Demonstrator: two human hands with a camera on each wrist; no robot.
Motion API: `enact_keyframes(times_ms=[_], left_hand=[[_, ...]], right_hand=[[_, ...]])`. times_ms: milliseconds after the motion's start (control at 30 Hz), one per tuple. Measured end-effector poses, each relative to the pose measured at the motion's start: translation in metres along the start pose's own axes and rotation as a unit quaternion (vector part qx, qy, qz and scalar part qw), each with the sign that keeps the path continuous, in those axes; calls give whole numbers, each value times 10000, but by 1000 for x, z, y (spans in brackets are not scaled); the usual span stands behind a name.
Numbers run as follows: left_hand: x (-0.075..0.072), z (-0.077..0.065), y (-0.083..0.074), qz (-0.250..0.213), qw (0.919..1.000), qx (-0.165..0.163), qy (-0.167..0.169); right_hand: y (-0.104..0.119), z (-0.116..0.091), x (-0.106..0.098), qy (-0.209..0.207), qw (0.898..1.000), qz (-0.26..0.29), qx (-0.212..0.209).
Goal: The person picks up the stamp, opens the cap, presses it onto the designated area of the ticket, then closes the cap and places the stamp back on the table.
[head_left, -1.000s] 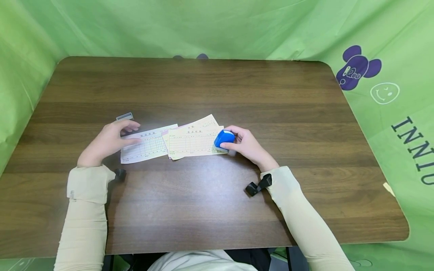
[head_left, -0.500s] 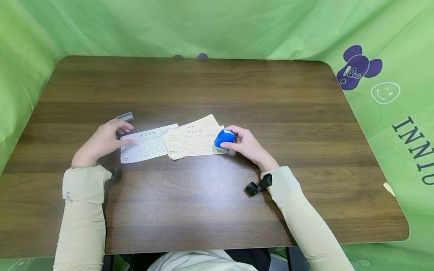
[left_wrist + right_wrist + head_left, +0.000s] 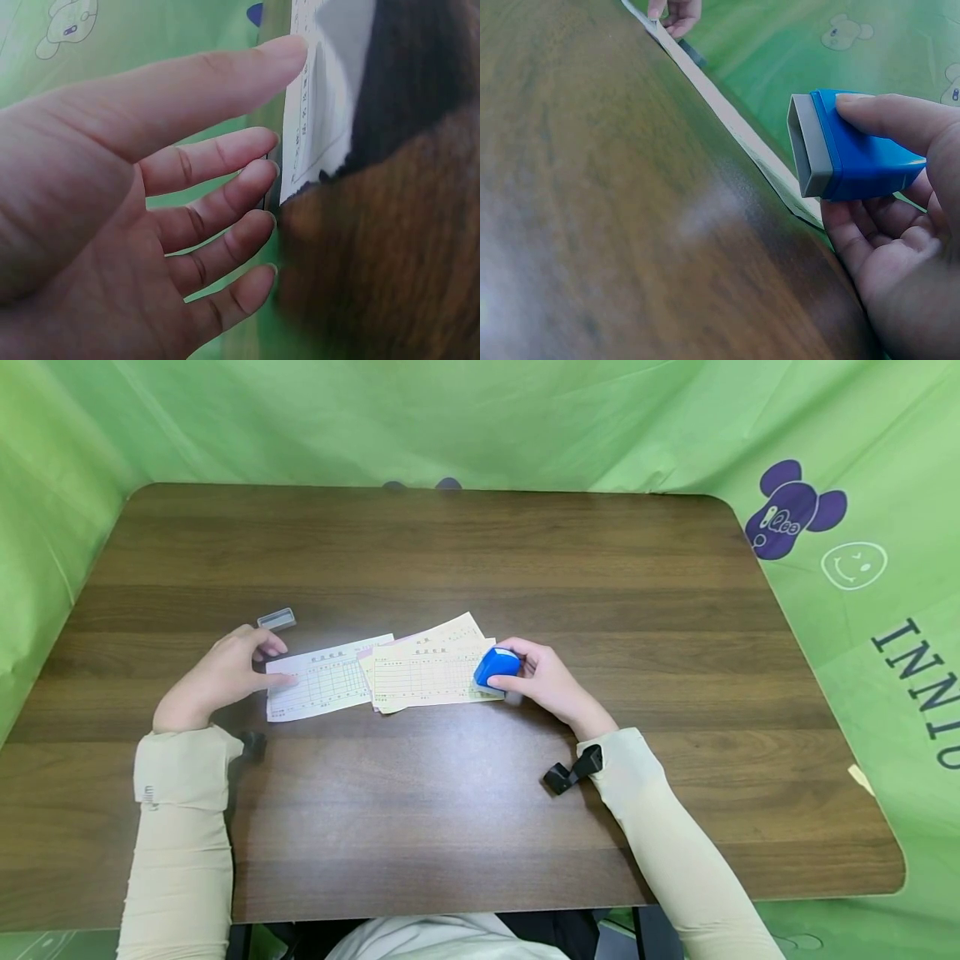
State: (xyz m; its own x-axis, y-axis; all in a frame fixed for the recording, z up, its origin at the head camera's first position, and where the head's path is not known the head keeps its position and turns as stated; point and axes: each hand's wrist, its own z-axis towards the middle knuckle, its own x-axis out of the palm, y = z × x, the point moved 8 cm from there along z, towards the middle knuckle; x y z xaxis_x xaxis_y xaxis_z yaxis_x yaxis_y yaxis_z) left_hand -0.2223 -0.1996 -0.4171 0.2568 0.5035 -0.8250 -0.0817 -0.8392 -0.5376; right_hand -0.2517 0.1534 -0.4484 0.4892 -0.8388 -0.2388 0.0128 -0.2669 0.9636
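Observation:
My right hand (image 3: 551, 681) pinches a blue stamp (image 3: 493, 666) between thumb and fingers, over the right end of the top yellow form slip (image 3: 423, 678). In the right wrist view the stamp's hollow grey rectangular end (image 3: 810, 146) faces left, tilted. My left hand (image 3: 225, 672) hovers at the left end of a white printed form slip (image 3: 326, 685), its thumb over the slip and its fingers loosely bent and apart. Nothing sits between thumb and fingers in the left wrist view. Just beyond those fingertips lies a small clear rectangular cap (image 3: 277, 619).
The slips overlap in a fan on the brown wooden table (image 3: 420, 810), a pinkish edge showing under the yellow ones. Green printed cloth (image 3: 465, 422) hangs behind and beside the table. A black wrist camera (image 3: 572, 770) hangs at the right cuff.
My left hand has drawn back leftward from over the white slip, uncovering its left end and the clear cap. The right hand and the stamp have stayed put.

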Motion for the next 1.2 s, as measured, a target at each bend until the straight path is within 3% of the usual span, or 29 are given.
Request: enact_keyframes(times_ms=[367,1200], left_hand=[[2,-1,9,-24,9996,-168,246],[4,0,10,67,9993,-198,301]], right_hand=[[-2,1,0,18,10000,-31,10],[3,-2,2,4,9999,165,-50]])
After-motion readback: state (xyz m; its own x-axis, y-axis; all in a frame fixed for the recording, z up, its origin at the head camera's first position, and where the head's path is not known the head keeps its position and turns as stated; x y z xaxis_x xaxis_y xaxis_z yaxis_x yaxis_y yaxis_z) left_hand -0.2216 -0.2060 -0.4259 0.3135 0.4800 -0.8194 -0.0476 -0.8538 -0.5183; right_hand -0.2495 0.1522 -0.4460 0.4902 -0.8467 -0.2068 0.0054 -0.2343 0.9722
